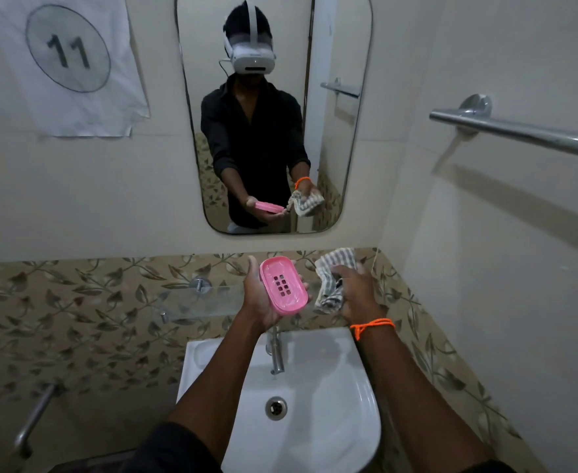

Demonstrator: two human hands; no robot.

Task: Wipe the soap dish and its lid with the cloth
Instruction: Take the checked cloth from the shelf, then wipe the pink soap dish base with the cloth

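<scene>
Nearest the camera, both forearms reach forward over the white sink (356,421), its drain and tap below them. The left hand (258,302) is turned palm up and cups the pink soap dish (282,285) from beneath: thumb along the far left edge, fingers (304,287) curled under the right side, so this hand is closed around the dish. The dish tilts with its hollow side toward the camera, the grid of drain slots plainly showing. No lid can be seen apart from this piece; whether one sits beneath it I cannot tell.

Just to the right, the right hand (357,295), with an orange thread (371,326) tied at the wrist, is knuckles-up and closed in a loose fist on a bunched grey-and-white striped cloth (330,285). Cloth and dish are near each other but look apart; a narrow gap shows between them.

By my reading, the step in hand is wiping the dish, caught with the cloth off the plastic. The next move calls for bringing the wad across onto the hollow, pressing it along the ribs and around the slots, while the left hand holds the dish steady or turns it to offer the rim and underside.

Farther back, a glass shelf (192,300) runs along the leaf-patterned tiles, and the mirror (280,131) above repeats the same pose.
</scene>
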